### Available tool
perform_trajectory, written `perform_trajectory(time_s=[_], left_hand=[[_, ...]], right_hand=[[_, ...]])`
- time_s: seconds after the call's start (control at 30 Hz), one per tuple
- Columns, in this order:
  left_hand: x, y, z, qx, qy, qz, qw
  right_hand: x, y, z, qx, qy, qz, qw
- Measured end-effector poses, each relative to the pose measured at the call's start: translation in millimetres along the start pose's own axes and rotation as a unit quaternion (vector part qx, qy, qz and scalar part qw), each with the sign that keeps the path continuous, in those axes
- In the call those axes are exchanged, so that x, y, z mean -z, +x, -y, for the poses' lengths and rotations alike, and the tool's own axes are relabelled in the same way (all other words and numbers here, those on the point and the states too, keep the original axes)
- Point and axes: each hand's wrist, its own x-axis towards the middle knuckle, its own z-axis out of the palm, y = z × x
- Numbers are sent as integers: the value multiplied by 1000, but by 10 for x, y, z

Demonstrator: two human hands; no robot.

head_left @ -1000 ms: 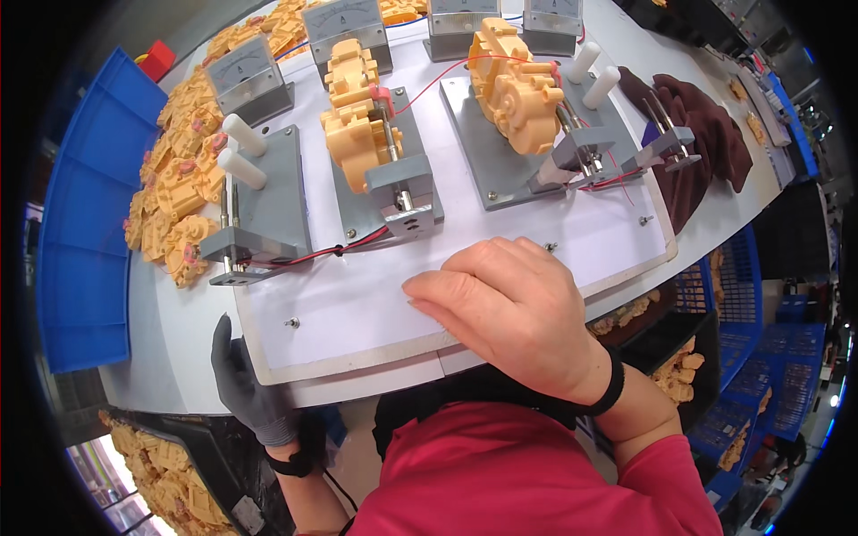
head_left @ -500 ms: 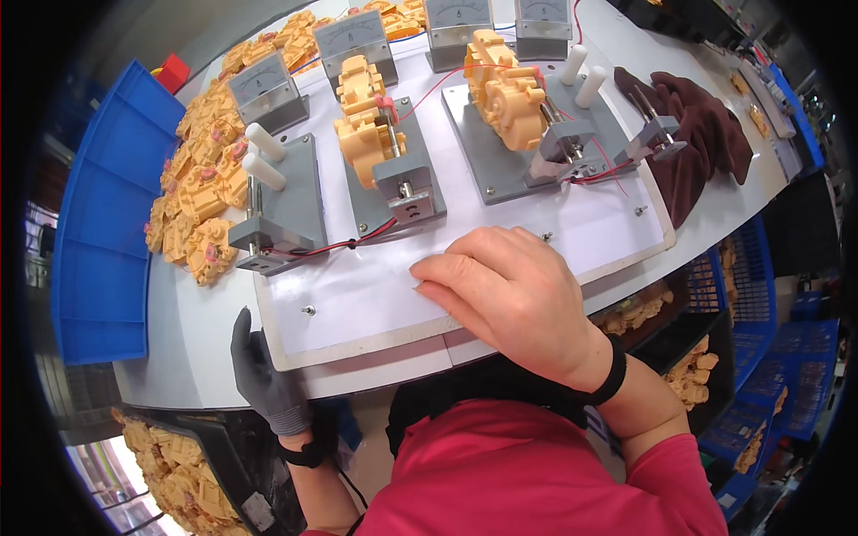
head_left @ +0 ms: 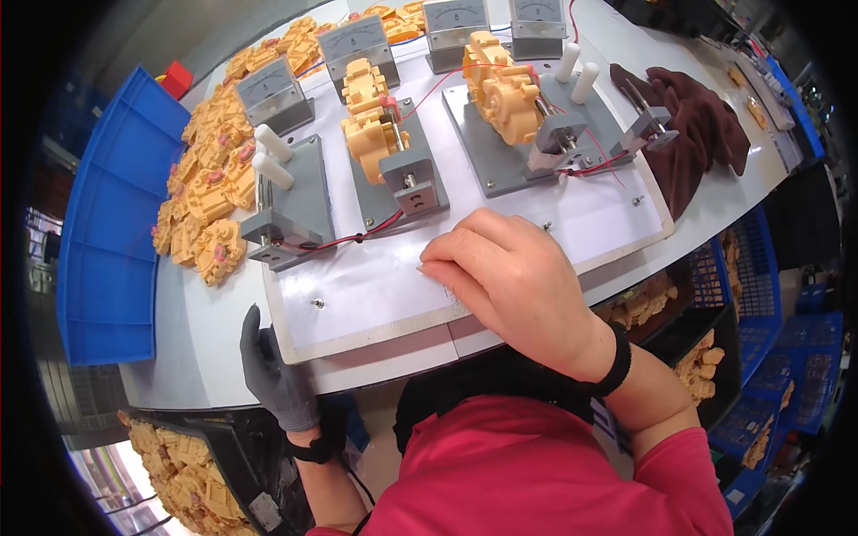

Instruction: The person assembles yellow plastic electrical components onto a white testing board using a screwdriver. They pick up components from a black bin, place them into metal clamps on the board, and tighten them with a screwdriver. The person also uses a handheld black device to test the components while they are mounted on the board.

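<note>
Right hand [head_left: 523, 290], bare, sat over the near strip of the white board [head_left: 375, 308], thumb and fingers drawn close together, tips pointing left; could not tell whether the tips met or had something small between them. Left hand [head_left: 279, 380], grey-gloved, was at the board's lower left corner, digits apart, nothing visible in it; contact with the edge unclear. One tan housing [head_left: 366, 134] stood on the middle fixture [head_left: 416, 179], beyond the right fingertips; a second housing [head_left: 509, 105] stood on the fixture to its right. Neither was being touched. Small metal toggles were set along the near strip: one toggle [head_left: 317, 305] left of the right hand, another toggle [head_left: 547, 226] just beyond its knuckles, a third toggle [head_left: 637, 201] further right. My read on good handling: light fingertip contact, no palm weight on the board, knuckles clear of that toggle behind them. Red-black lead [head_left: 384, 225] ran near the fingertips, so a lifted wrist beat a sideways sweep. Thin red wire [head_left: 436, 85] bridged the gap between the housings and looked easy to snag. Dial meters [head_left: 357, 42] lined the back; best to keep the forearm low, so sightline stayed open.
</note>
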Motion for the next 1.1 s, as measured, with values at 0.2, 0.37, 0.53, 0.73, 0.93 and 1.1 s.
perform_trajectory(time_s=[0.2,0.37,0.53,0.73,0.93,1.1], left_hand=[[-18,38,-70,-10,-2,0,1000],[70,56,-330,15,-28,-30,999],[252,241,-1227,-109,-43,9,993],[72,925,-2229,-416,246,222,847],[-494,1438,-2378,-388,426,394,716],[-709,1553,-2350,-361,403,458,705]], right_hand=[[11,2,-43,-10,65,-2,998],[197,54,37,-108,253,21,961],[217,51,-17,-96,311,-49,944],[48,148,49,-92,396,-25,913],[80,109,18,-38,395,4,918],[71,110,26,-12,401,-9,916]])
